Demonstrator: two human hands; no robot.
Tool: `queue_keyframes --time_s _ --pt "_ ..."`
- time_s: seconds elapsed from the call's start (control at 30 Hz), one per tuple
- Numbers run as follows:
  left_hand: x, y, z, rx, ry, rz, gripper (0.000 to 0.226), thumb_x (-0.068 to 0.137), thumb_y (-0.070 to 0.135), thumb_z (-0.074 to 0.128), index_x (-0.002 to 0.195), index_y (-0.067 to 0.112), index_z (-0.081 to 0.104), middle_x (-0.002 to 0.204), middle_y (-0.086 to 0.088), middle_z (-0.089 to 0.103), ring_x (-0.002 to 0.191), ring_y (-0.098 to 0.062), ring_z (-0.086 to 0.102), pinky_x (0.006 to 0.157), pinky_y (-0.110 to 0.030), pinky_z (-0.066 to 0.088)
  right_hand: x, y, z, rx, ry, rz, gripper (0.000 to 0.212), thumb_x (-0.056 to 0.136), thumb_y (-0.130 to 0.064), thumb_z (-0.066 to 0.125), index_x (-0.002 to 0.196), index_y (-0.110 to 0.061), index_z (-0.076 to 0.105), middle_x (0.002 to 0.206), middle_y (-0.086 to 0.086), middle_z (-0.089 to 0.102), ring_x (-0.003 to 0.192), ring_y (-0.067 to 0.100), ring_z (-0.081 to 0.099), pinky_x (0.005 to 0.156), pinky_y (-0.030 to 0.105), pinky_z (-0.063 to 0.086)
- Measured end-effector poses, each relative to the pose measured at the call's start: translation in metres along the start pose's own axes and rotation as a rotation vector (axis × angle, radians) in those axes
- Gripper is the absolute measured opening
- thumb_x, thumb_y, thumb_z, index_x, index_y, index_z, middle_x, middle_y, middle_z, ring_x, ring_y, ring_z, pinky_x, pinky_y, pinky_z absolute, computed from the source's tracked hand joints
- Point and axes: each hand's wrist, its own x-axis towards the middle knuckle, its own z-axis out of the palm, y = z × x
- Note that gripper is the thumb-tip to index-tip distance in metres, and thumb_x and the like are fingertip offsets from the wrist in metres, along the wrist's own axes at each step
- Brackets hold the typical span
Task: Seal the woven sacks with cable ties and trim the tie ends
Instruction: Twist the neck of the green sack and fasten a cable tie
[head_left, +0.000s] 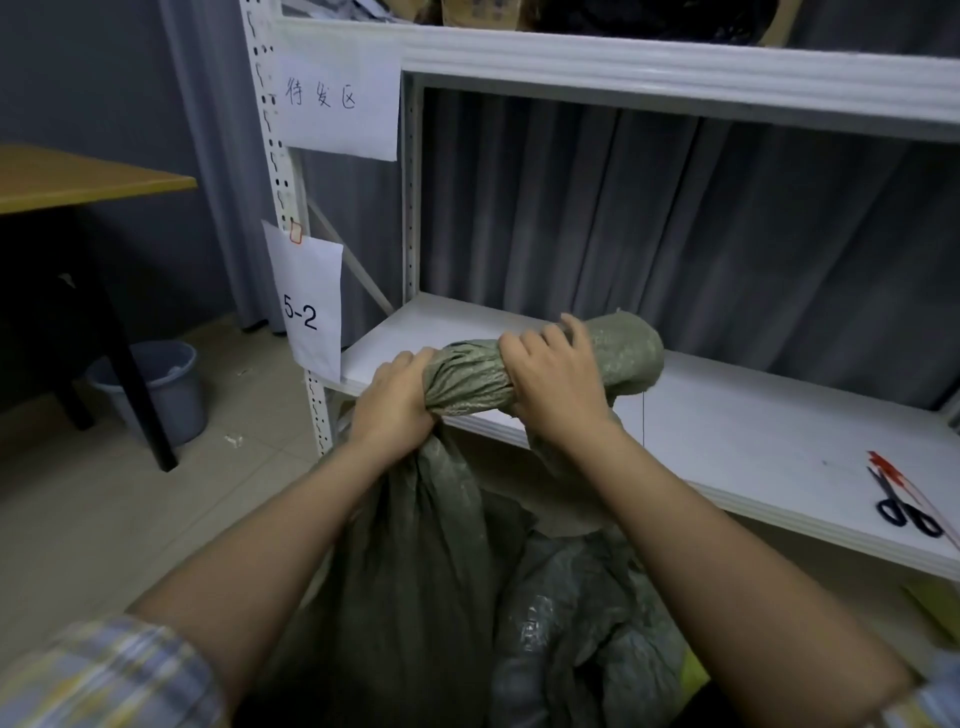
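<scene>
Across the middle of the frame, both hands wring the gathered neck of the green woven sack (467, 376), which lies almost level, its long axis running left to right over the front edge of the white shelf (727, 415). The left hand (395, 395) wraps its fingers around the neck's lower-left end; the right hand (558, 382) grips closer to the open mouth, which points to the right. Scissors (906, 512) and red ties (883, 462) rest at the shelf's right end, nearer the right hand, so it looks best placed to fetch a tie.
</scene>
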Motion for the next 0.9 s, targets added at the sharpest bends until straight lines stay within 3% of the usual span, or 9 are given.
queue_keyframes --time_s 0.2,0.3,0.4,0.5,0.57,0.67,0.73,0.8,0.9 --pt "0.003 -0.005 -0.019 0.288 -0.015 0.249 0.033 0.089 0.019 0.051 0.122 0.024 0.049 0.112 -0.003 0.046 0.108 -0.026 0.044 0.069 -0.038 0.043 -0.026 -0.012 0.02 0.116 -0.065 0.152 0.064 0.053 -0.037 0.086 0.105 -0.015 0.056 0.087 0.004 0.062 0.085 0.028 0.059 0.103 0.052 0.036" --pt "0.003 -0.008 -0.018 0.24 -0.029 0.198 0.034 0.087 0.014 0.052 0.119 0.024 0.052 0.122 -0.002 0.046 0.114 -0.025 0.043 0.076 -0.042 0.047 -0.032 -0.023 0.022 0.239 -0.274 0.23 0.071 0.074 -0.046 0.07 0.131 -0.02 0.038 0.116 0.004 0.054 0.115 0.027 0.048 0.115 0.057 0.011" --pt "0.002 -0.009 -0.015 0.211 -0.048 0.159 0.035 0.082 0.008 0.052 0.115 0.021 0.052 0.123 -0.004 0.051 0.112 -0.03 0.05 0.077 -0.041 0.047 -0.03 -0.029 0.017 0.357 -0.354 0.309 0.099 0.072 -0.058 0.065 0.147 -0.024 0.01 0.14 0.007 0.034 0.136 0.03 0.026 0.111 0.063 -0.004" --pt "0.001 -0.003 -0.017 0.282 -0.065 0.118 0.028 0.084 0.012 0.05 0.111 0.018 0.048 0.107 -0.009 0.056 0.099 -0.034 0.056 0.067 -0.037 0.04 -0.02 -0.036 0.001 0.321 -0.299 0.227 0.123 0.065 -0.066 0.068 0.148 -0.03 -0.016 0.157 0.008 0.005 0.145 0.029 -0.002 0.109 0.059 -0.013" --pt "-0.001 0.005 -0.017 0.347 -0.083 0.133 0.035 0.085 0.013 0.049 0.12 0.017 0.044 0.107 -0.01 0.055 0.101 -0.034 0.056 0.067 -0.036 0.037 -0.013 -0.044 -0.007 0.211 -0.205 0.075 0.126 0.065 -0.063 0.07 0.148 -0.027 -0.018 0.158 0.01 0.004 0.146 0.029 -0.005 0.108 0.057 -0.017" --pt "-0.004 0.012 -0.012 0.339 -0.092 0.156 0.047 0.084 0.009 0.049 0.129 0.011 0.036 0.11 -0.012 0.057 0.102 -0.032 0.057 0.067 -0.037 0.037 -0.003 -0.054 -0.004 0.139 -0.248 -0.015 0.118 0.071 -0.046 0.073 0.15 -0.022 -0.011 0.146 0.011 0.032 0.143 0.029 0.017 0.11 0.059 -0.012" --pt "-0.008 0.007 -0.01 0.213 -0.057 0.138 0.046 0.082 0.011 0.052 0.126 0.014 0.035 0.108 -0.011 0.061 0.098 -0.034 0.058 0.065 -0.035 0.037 0.0 -0.053 0.004 0.167 -0.34 0.029 0.096 0.078 -0.03 0.068 0.15 -0.022 0.005 0.125 0.007 0.051 0.124 0.028 0.043 0.112 0.061 -0.002" --pt "-0.011 0.0 -0.01 0.022 -0.08 0.1 0.052 0.079 0.016 0.058 0.125 0.021 0.034 0.102 -0.009 0.065 0.092 -0.033 0.06 0.065 -0.035 0.04 0.0 -0.05 0.009 0.17 -0.36 0.017 0.065 0.081 -0.018 0.06 0.139 -0.018 0.029 0.114 0.006 0.057 0.111 0.029 0.052 0.113 0.055 0.012" --pt "-0.018 -0.012 -0.01 -0.388 -0.249 0.02 0.087 0.071 0.015 0.074 0.14 0.028 0.023 0.106 -0.003 0.057 0.095 -0.022 0.059 0.078 -0.027 0.045 -0.003 -0.046 0.014 0.153 -0.331 -0.044 0.043 0.081 -0.009 0.055 0.122 -0.013 0.044 0.11 0.008 0.059 0.105 0.031 0.054 0.091 0.041 0.037"
